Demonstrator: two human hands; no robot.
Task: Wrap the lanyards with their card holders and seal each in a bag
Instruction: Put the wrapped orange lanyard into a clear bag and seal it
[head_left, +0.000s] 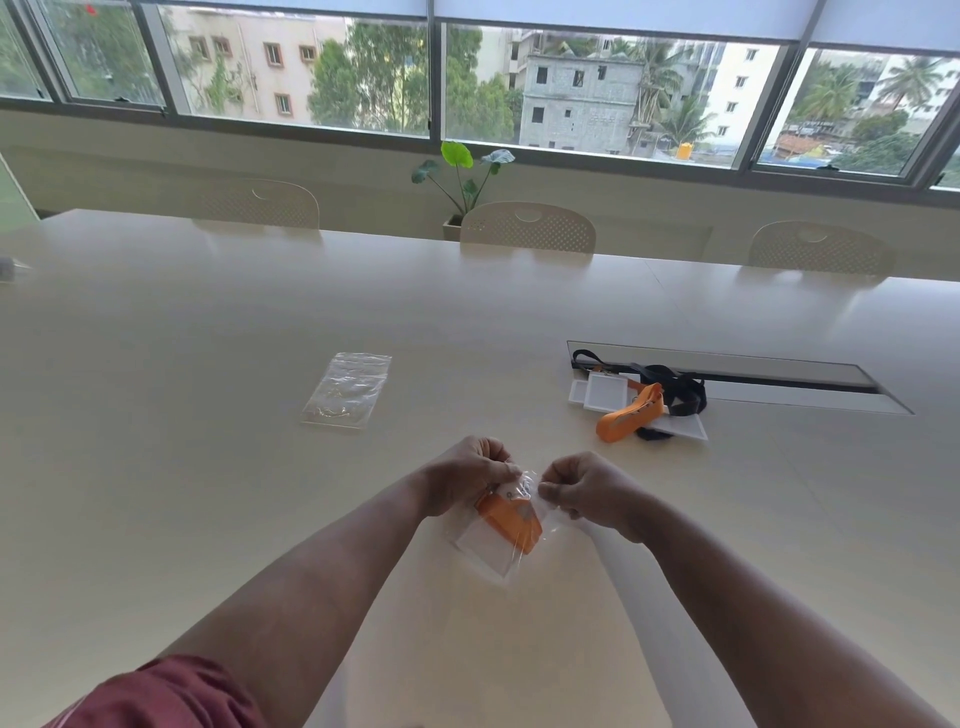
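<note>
Now both hands, left hand (467, 475) and right hand (584, 491), pinch the bag (501, 558) mouth over an orange lanyard (511, 522), seemingly sealing it; a loose pile (639, 400) and spare bags (345, 392) wait mid-tabletop.

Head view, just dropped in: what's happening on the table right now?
A person's left hand and right hand pinch the top edge of a clear bag holding an orange lanyard wrapped around its card holder, apparently sealing it. Spare bags lie to the left; more lanyards and card holders wait on the right.
</note>
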